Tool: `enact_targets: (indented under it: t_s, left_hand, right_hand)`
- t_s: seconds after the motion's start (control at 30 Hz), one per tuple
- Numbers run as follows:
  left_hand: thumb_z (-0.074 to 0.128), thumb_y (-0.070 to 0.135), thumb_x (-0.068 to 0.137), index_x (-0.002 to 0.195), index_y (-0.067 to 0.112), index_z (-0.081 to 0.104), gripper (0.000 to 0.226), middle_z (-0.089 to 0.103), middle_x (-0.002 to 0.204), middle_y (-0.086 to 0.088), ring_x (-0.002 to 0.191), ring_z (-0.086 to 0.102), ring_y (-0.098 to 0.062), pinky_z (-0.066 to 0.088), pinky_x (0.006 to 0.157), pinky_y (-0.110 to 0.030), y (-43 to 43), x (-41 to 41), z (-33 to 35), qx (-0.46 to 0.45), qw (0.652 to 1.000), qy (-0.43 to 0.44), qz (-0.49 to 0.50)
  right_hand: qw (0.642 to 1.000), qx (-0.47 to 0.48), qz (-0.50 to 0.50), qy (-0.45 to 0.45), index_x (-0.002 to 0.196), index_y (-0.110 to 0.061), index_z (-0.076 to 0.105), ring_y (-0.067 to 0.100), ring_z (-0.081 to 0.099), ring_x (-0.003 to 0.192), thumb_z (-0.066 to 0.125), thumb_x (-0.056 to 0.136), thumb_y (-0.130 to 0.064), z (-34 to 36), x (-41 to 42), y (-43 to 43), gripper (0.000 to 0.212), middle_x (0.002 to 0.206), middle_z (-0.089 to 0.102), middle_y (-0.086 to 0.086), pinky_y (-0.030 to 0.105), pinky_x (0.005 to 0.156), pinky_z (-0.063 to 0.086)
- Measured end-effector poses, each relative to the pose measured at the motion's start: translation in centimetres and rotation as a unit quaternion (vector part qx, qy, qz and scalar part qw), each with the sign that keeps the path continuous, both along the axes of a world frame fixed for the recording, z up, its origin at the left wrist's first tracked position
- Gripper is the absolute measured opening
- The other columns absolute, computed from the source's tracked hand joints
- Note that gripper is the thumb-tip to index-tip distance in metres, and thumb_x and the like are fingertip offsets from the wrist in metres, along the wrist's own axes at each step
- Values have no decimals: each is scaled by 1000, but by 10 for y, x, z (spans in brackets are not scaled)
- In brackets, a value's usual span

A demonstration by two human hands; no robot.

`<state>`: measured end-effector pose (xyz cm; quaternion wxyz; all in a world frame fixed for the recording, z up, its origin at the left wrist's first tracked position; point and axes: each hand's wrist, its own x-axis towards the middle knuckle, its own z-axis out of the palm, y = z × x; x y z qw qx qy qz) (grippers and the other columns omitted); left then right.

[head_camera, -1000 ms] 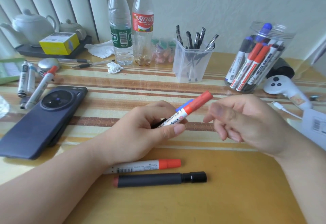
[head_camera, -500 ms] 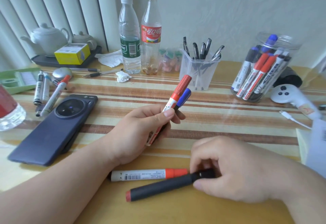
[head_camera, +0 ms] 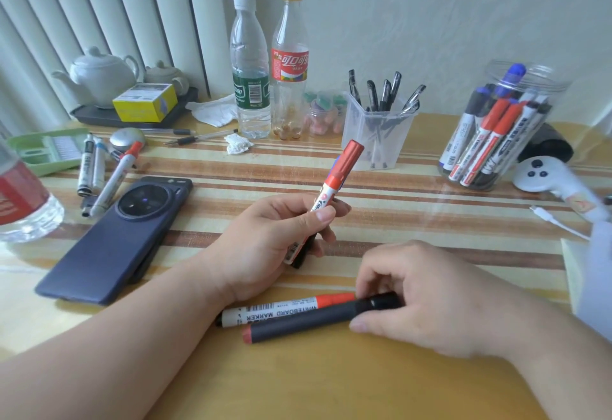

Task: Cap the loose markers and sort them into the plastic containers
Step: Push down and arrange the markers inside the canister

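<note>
The table (head_camera: 331,386) carries a striped cloth under both hands. Left of the left hand (head_camera: 265,244) lies a dark phone (head_camera: 112,241), camera side up. Beyond that hand stand two bottles — a clear one with a green label (head_camera: 250,68) and a cola bottle (head_camera: 290,62) whose red label bears Chinese characters. Far beyond the right hand (head_camera: 427,297), a round clear jar (head_camera: 503,128) holds capped red, blue and black markers leaning together; between the bottles and the jar, a square clear cup (head_camera: 377,135) holds black pens.

The left hand is closed around a red-capped marker (head_camera: 337,181), cap tilted up and away; a second, dark-bodied marker is bunched behind it in the same grip, mostly hidden. The right hand lies palm down just nearer, fingers pinching the black cap end of a black marker (head_camera: 304,320) with a red tail, flat on the table. Touching it on the far side, under the left wrist, lies a white marker (head_camera: 284,308) printed "WHITEBOARD MARKER" with a barcode and a red cap. More loose markers (head_camera: 99,174) lie far left of the phone.
</note>
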<state>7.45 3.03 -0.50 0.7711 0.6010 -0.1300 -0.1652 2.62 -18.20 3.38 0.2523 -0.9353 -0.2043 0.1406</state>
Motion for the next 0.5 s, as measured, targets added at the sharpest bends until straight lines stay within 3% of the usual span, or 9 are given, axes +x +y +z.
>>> enact_targets:
  t_s: [0.07,0.17,0.33,0.43,0.5]
  left_hand:
    - [64,21,85,94,9,79,21,70,85,-5,69,60,-14,49,66,-23,-1,-1,1,-10,1000,3,-4]
    - [64,21,85,91,11,79,19,67,87,-11,67,61,-16,51,66,-25,0,-1,3,-30,999,20,-7]
    - [66,21,83,88,11,80,18,60,103,-24,70,59,-17,48,66,-27,-1,-1,3,-40,999,24,12]
    - [66,20,84,94,3,76,22,67,88,-15,68,58,-17,47,65,-26,0,0,1,-42,999,20,10]
    - [65,19,84,98,0,73,25,71,82,-6,67,59,-16,48,64,-25,1,0,1,-37,999,14,9]
  right_hand:
    - [999,-9,4,-36,100,-43,54,-4,53,90,78,74,-57,-3,0,10,38,105,48,-30,14,75,44]
    - [998,-43,14,-52,114,-41,56,-3,51,96,70,80,-61,-8,-2,21,42,110,42,-25,18,86,44]
    - [997,-27,23,-74,87,-31,61,4,54,88,69,81,-46,-8,-2,29,17,97,51,-16,29,82,50]
    - [998,-3,18,-54,78,-30,62,4,59,80,74,79,-38,-5,4,21,14,88,59,-15,29,76,52]
    - [1000,20,-11,0,81,-31,66,3,60,65,80,78,-38,1,7,10,15,77,66,-9,32,67,54]
